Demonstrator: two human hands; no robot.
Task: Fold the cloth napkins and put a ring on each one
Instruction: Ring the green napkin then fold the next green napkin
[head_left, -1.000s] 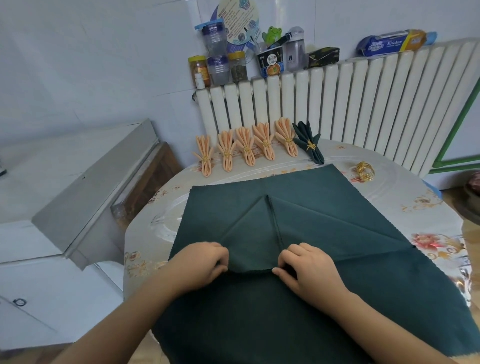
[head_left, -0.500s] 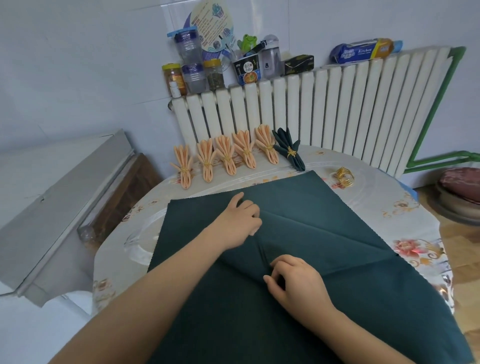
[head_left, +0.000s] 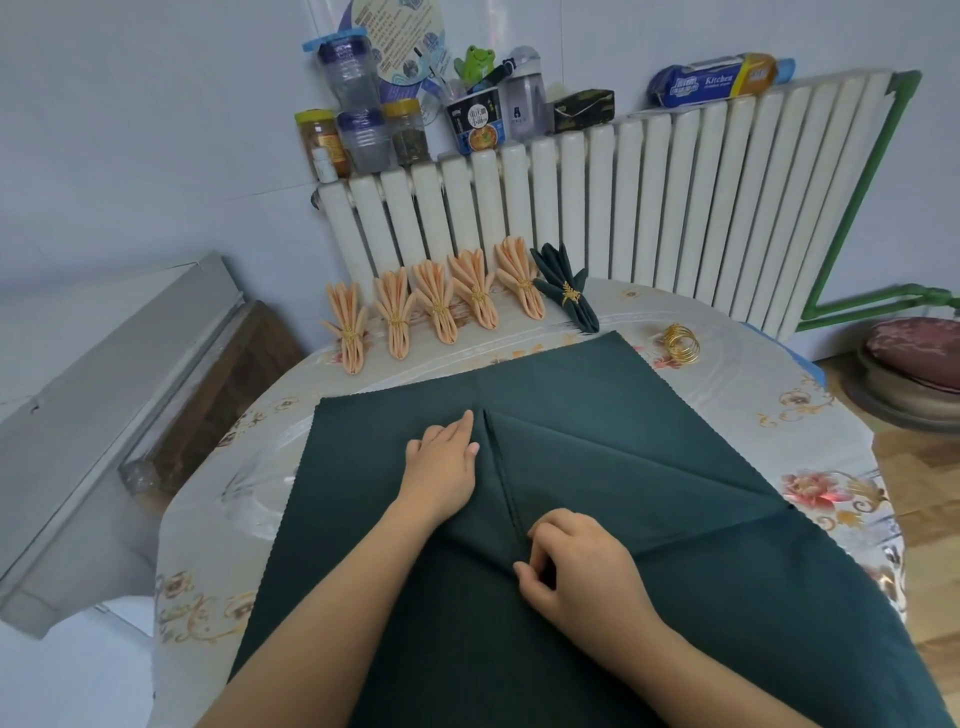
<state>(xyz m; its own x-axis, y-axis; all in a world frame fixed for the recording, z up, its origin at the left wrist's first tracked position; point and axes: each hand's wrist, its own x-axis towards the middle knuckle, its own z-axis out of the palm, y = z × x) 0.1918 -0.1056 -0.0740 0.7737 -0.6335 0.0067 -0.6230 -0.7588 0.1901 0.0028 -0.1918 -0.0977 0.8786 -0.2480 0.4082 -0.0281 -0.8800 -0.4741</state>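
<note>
A large dark green napkin (head_left: 675, 467) lies spread over the round table, with two flaps folded in to meet along a centre seam. My left hand (head_left: 444, 462) rests flat on the left flap near the top of the seam, fingers together. My right hand (head_left: 571, 561) pinches the cloth at the lower end of the seam. Several folded peach napkins (head_left: 436, 306) with gold rings stand in a row at the table's far edge. Next to them is one folded green napkin (head_left: 566, 296) with a ring. Loose gold rings (head_left: 681, 345) lie at the far right.
The table (head_left: 218, 519) has a floral cover. A white radiator (head_left: 649, 208) stands behind it, with jars, bottles and boxes on top. A grey metal cabinet (head_left: 104, 415) is on the left. A stool with a cushion (head_left: 914, 358) is at the right.
My left hand left the near fold edge and slid up along the left flap to the top of the seam. My right hand stayed pinching the cloth at the seam's lower end.
</note>
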